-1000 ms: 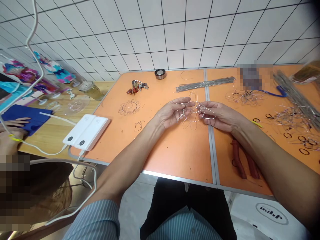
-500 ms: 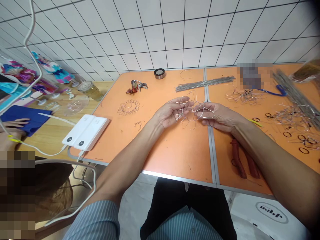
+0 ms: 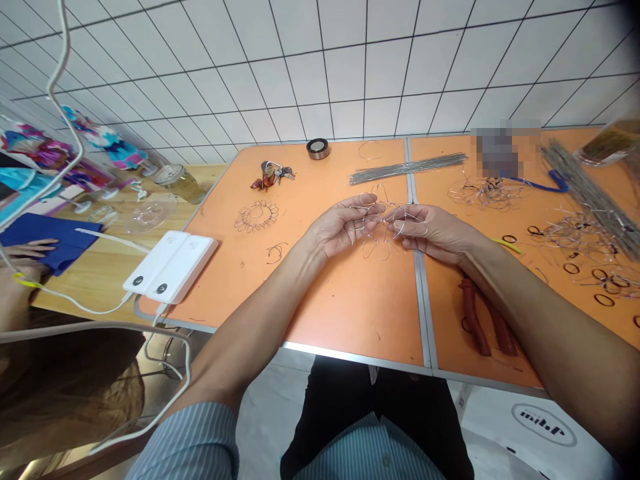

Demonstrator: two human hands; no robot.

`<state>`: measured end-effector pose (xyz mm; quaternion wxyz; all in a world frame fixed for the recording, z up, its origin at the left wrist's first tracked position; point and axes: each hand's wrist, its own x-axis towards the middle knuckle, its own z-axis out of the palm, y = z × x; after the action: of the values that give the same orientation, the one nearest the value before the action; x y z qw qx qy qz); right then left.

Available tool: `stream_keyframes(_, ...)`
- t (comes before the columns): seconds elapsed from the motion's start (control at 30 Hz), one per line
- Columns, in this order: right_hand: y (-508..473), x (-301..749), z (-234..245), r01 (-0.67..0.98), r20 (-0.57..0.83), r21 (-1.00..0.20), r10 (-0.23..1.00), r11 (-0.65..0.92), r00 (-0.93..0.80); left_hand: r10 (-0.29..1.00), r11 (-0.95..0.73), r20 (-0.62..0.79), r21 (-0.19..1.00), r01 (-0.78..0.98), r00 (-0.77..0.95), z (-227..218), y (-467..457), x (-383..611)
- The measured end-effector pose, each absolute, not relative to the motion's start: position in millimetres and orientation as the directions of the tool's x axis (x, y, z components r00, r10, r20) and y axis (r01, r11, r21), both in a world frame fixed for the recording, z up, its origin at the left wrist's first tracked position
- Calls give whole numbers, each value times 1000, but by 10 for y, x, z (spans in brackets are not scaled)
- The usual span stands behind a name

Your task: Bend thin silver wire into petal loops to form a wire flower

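Between my two hands is a thin silver wire piece bent into several petal-like loops (image 3: 383,248), held above the orange table (image 3: 325,293). My left hand (image 3: 345,225) pinches its left side between thumb and fingers. On the other side, my right hand (image 3: 434,230) grips the loops with thumb and fingertips, partly covering them. A similar ring of looped wire (image 3: 256,217) lies flat to the left. Red-handled pliers (image 3: 475,317) rest under my right forearm; their jaws are hidden. Beyond my hands lies a bundle of straight wires (image 3: 407,168).
Keys (image 3: 277,172) and a round tape roll (image 3: 317,149) lie at the back. White power banks (image 3: 170,267) with cables sit at the left edge. Tangled wire pieces (image 3: 575,233) and a thicker wire bundle (image 3: 590,200) spread on the right. Another person's hand (image 3: 30,250) rests on blue cloth.
Both hands keep their hold on the looped wire with hardly any movement. The whole view has shifted very slightly.
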<state>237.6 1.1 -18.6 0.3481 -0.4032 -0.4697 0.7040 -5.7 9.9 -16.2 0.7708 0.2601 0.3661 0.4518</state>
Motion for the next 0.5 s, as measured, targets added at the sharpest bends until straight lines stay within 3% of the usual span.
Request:
stream_keyframes(0.27, 45, 2447, -151, -79, -324, -924, 878, -373, -353, 885, 464, -353, 713, -526, 302, -94, 63, -41)
stream_keyframes(0.37, 72, 2478, -112, -33, -355, -927, 903, -374, -243, 885, 465, -360, 711, -527, 296, -78, 57, -36)
stream_keyframes(0.5, 110, 2517, -86, 18, -259, -966, 961, -258, -102, 879, 477, -370, 707, -522, 302, -61, 55, -30)
